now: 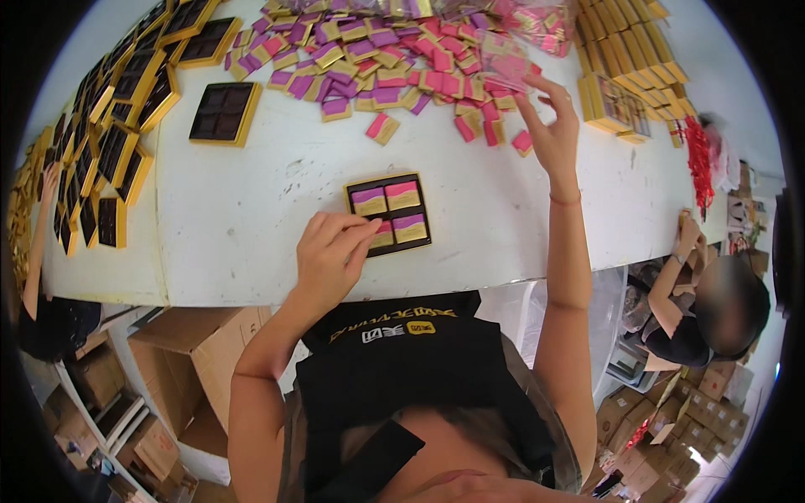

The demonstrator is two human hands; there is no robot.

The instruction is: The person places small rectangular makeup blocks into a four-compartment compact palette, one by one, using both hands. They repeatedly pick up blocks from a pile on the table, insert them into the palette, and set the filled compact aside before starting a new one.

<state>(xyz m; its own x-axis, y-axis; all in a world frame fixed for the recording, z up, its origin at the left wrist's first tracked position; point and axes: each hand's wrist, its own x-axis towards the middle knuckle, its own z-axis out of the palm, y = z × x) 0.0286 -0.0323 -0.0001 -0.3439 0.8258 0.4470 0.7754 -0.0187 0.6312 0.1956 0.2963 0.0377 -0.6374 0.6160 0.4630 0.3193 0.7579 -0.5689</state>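
In front of me lies a black box with a gold edge (387, 178), split into four compartments. Purple-and-gold packets (409, 227) fill its upper left and lower right compartments; a pink-and-gold packet (402, 194) fills the upper right. My left hand (329, 253) is closed at the lower left compartment, its fingertips on another pink-and-gold packet (383, 235) that they partly cover. My right hand (551, 134) reaches to the right side of a loose packet pile (377, 71), fingers apart. Its fingertips are beside a clear plastic bag (503, 67); whether they touch it is unclear.
An empty black-and-gold box (225, 114) lies left of the pile. Several similar boxes (126, 117) are stacked farther left. Gold boxes (625, 63) and red tassels (698, 159) lie at right. A co-worker (713, 310) sits at right; another person's arm (38, 235) shows at left.
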